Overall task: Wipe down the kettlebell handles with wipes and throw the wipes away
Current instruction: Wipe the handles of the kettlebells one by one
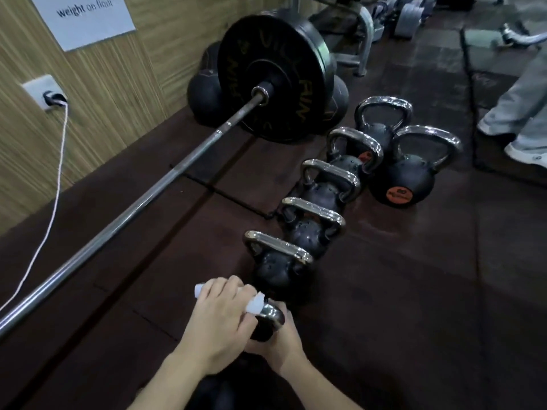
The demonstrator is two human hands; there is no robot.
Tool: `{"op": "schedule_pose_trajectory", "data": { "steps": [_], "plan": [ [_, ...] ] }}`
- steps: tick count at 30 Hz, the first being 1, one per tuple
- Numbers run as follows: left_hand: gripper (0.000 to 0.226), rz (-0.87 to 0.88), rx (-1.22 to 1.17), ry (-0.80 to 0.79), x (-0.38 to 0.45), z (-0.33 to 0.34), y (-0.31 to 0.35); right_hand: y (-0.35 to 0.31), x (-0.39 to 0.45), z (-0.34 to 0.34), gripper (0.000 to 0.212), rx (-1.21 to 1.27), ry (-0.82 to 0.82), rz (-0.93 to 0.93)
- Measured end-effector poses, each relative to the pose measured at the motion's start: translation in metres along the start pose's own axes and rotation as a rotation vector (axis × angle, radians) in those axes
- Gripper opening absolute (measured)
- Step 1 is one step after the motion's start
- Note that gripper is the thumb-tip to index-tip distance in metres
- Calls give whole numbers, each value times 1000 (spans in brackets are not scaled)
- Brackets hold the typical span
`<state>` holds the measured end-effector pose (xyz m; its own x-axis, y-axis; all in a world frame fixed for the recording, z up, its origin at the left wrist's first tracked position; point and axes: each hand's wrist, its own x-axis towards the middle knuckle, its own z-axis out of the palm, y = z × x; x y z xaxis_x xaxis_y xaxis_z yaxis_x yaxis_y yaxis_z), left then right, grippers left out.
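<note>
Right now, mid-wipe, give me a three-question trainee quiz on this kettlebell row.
1. True or false: the left hand presses a white wipe around the nearest kettlebell handle.
2. The right hand is: A) on the barbell, B) steadying the nearest kettlebell, C) idle on the floor.
3. Fill in: the white cable runs from a wall ____.

Key: 1 true; 2 B; 3 outlet.
</note>
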<state>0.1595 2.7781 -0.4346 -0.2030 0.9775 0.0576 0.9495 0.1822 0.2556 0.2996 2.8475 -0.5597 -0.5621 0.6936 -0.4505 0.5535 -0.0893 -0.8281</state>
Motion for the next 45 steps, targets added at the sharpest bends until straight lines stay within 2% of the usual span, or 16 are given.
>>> {"op": "schedule_pose_trajectory", "data": {
  "steps": [4,10,12,15,18,23,27,29,32,34,35,36,38,41,43,45],
  "plan": [
    [40,-206,12,-71,13,-3,10,0,12,-51,108,-184,-109,78],
    [35,-539,-183,-82,44,-13,-2,-18,30,-113,107,-101,93,25],
    [32,-679,-460,-58,53,-17,-12,-26,33,-121,108,-55,97,15],
    [32,-722,-854,175,69,-25,-22,-36,41,-119,108,29,114,44],
    [42,-608,-800,281,98,-19,-30,-33,55,-109,92,153,111,72],
    [48,-415,-669,22,128,23,-23,-28,64,-96,52,232,167,104],
    [75,-87,-231,-103,130,28,12,-26,71,-91,54,180,293,83],
    [60,121,-4,-27,127,34,27,-23,75,-90,55,175,287,83],
    [31,336,184,13,130,49,37,-26,75,-95,32,109,240,60],
    [25,425,399,-205,137,63,55,-25,77,-98,23,45,187,37],
    [27,380,521,-389,139,62,67,-24,79,-98,32,14,176,32],
    [25,326,591,-436,145,64,74,-28,79,-99,40,-84,171,-7],
    [17,459,521,-354,147,71,71,-22,80,-97,43,-97,224,-41],
    [19,707,383,-99,152,57,40,-24,80,-93,24,69,230,-123],
    [24,666,314,-5,154,53,25,-27,76,-94,8,171,188,-93],
    [29,578,286,21,152,48,14,-19,76,-97,33,-14,197,-95]
  ]
}}
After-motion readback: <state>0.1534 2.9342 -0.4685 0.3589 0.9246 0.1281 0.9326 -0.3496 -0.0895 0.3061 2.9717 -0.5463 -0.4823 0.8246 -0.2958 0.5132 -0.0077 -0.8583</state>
